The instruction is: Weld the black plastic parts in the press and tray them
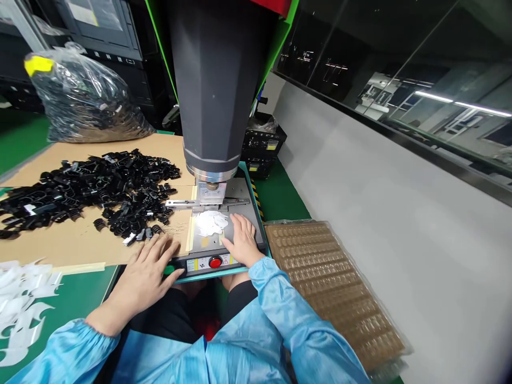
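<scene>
My left hand lies flat, fingers spread, at the front left corner of the press machine's base, its fingertips by a green button. My right hand rests palm down on the grey base plate, just right of a small heap of white pieces. Neither hand holds anything. A red button sits on the front panel between my hands. The big dark press head hangs above a small metal fixture. Both sleeves are light blue.
A spread of small black plastic parts covers the cardboard sheet on the left, with a clear bag of more parts behind. White backing scraps lie at the front left. A stack of brownish blister trays sits to the right, beside a grey wall.
</scene>
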A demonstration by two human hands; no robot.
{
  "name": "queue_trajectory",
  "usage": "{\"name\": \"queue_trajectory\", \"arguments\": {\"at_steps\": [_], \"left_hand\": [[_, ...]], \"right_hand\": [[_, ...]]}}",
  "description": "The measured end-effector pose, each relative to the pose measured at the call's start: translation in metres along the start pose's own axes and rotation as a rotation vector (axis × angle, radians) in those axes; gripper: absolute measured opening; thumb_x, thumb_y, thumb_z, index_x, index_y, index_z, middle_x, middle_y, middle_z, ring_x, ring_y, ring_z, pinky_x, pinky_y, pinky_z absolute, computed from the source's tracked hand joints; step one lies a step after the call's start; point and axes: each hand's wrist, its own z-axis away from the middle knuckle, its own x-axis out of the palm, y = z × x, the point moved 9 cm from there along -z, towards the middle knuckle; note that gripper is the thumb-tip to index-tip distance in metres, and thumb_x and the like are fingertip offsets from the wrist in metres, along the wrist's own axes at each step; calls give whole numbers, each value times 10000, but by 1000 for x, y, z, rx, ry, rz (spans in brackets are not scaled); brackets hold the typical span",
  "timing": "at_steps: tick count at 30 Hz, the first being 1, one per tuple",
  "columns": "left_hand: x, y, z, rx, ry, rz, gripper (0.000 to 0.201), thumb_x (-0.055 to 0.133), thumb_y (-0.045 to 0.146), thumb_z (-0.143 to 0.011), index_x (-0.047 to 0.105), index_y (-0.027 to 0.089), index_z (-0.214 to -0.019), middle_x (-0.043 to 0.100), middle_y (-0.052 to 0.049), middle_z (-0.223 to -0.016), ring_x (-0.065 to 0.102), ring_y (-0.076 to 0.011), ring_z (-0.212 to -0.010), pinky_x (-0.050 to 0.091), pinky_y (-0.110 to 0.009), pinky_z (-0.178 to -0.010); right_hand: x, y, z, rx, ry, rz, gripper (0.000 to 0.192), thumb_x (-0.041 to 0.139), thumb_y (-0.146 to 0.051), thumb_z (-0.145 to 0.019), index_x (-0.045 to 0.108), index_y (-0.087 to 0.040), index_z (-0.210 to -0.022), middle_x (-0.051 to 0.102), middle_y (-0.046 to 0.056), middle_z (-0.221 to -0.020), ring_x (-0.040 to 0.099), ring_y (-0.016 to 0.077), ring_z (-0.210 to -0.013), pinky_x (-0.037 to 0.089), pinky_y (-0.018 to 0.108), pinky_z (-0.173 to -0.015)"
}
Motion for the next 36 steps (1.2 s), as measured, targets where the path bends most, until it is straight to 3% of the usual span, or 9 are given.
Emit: {"name": "queue_trajectory", "arguments": {"at_steps": [5, 12, 18, 23, 27, 31, 34, 36], "left_hand": [[5, -28, -5, -96, 20, -20, 808, 436, 679, -1041, 527, 154, -1648, 341, -234, -1774, 191, -454, -1689, 120, -696, -1353], [15, -47, -13, -56, 0, -34, 840, 384, 705, -1049, 482, 157, -1678, 270, -228, -1802, 173, -454, -1693, 28, -718, -1349], [13, -51, -19, -12, -11, -71, 879, 342, 748, -1046, 463, 158, -1687, 240, -233, -1808, 160, -454, -1696, -4, -728, -1340], [13, -53, -15, -63, -8, -71, 868, 324, 691, -1059, 413, 119, -1706, 243, -223, -1808, 147, -451, -1697, -69, -752, -1323], [6, -46, -15, -74, 13, -56, 793, 368, 645, -1075, 441, 162, -1699, 275, -219, -1801, 175, -450, -1691, -62, -763, -1317], [-7, -35, -46, -45, 70, 32, 780, 460, 657, -1047, 510, 162, -1648, 333, -234, -1776, 240, -449, -1672, 91, -707, -1348], [-7, -31, -97, -49, 65, 206, 767, 524, 668, -1016, 558, 145, -1578, 520, -227, -1645, 458, -401, -1551, 336, -572, -1302], [-1, -33, -135, -107, 64, 340, 751, 558, 661, -991, 591, 130, -1519, 629, -219, -1514, 560, -392, -1431, 411, -543, -1244]], "right_hand": [[16, -11, -32, 41, -56, 3, 961, 746, -507, -965, 313, -137, -1739, 359, 219, -1749, 279, 392, -1629, 234, 594, -1333], [21, -13, -32, 3, -34, 29, 1000, 736, -565, -961, 295, -127, -1745, 363, 205, -1748, 260, 378, -1636, 200, 564, -1347], [23, -12, -29, -5, -23, 48, 980, 705, -580, -983, 288, -136, -1751, 361, 197, -1749, 253, 373, -1636, 195, 557, -1344], [19, -15, -28, -14, -10, 24, 999, 742, -569, -966, 292, -135, -1746, 378, 199, -1735, 264, 368, -1631, 196, 557, -1351], [17, -15, -26, -26, 0, -9, 1018, 778, -557, -943, 303, -130, -1736, 384, 204, -1731, 276, 368, -1623, 215, 565, -1350], [12, -8, -34, 13, 25, -79, 960, 779, -510, -947, 328, -179, -1728, 421, 184, -1711, 315, 346, -1609, 271, 545, -1332], [3, -3, -56, 57, 70, -155, 783, 740, -450, -989, 433, -189, -1661, 497, 173, -1658, 369, 323, -1582, 313, 501, -1312], [0, -2, -77, 81, 79, -181, 693, 737, -416, -998, 490, -192, -1606, 558, 165, -1601, 420, 313, -1542, 358, 475, -1280]]}}
